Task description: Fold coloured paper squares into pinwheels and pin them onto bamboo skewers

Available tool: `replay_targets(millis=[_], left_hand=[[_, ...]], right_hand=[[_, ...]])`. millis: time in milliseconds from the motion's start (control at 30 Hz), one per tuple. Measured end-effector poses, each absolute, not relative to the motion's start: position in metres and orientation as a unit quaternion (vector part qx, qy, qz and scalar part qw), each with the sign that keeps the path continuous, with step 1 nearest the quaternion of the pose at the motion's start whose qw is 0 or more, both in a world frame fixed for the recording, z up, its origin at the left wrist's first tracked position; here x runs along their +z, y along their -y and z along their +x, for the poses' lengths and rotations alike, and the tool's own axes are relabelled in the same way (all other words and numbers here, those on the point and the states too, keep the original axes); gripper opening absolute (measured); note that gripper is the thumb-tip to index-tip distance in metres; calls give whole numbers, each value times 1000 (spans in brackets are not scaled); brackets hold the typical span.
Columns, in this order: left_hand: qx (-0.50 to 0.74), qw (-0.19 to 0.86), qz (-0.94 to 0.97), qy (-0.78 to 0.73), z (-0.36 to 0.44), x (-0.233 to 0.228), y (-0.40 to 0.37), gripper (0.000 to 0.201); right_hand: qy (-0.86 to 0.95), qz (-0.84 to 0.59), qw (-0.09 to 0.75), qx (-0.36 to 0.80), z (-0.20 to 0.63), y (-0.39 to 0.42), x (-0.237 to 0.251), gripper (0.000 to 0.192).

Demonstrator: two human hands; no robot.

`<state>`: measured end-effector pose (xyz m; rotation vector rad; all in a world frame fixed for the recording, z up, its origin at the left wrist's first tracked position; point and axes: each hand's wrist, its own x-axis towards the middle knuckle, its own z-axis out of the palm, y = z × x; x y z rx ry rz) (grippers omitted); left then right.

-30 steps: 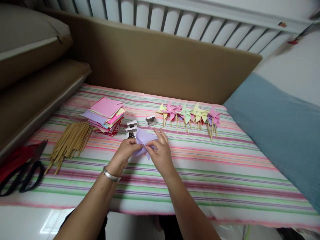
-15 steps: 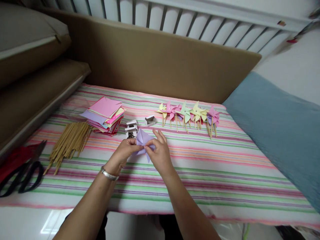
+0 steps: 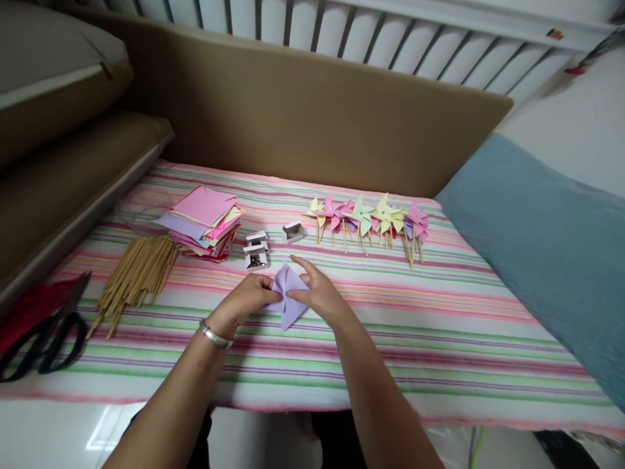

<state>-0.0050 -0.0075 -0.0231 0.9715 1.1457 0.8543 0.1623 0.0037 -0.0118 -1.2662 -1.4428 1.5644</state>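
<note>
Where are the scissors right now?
In the head view, the scissors lie at the far left near the front edge of the striped cloth, left of the wooden sticks, with a red item beside them.

Lilac paper: a pale purple paper sheet [image 3: 291, 312] folded into a pinwheel shape, gripped near its centre
Folds: gathered towards the middle
Tips: one at twelve o'clock, one at two, one at six; nine o'clock side partly hidden
Spot: seven o'clock from mid-scene
</note>
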Motion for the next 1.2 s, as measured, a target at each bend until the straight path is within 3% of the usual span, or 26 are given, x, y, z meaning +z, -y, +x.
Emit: replay_targets(millis=[467, 700, 833, 967, 1200], left_hand=[[328, 661, 449, -503, -4, -20, 6, 5], [456, 684, 310, -478, -2, -17, 6, 37], [496, 719, 264, -408, 12, -18, 9, 22], [538, 703, 246, -396, 25, -25, 11, 25], [554, 669, 209, -449, 16, -26, 6, 21]], right_hand=[[545, -484, 340, 593, 156, -2, -18, 76], [448, -507, 444, 588, 160, -10, -19, 79], [385, -502, 516, 578, 153, -9, -20, 74], [372, -502, 552, 552, 139, -4, -25, 73], [414, -520, 524, 533, 132, -2, -31, 68]])
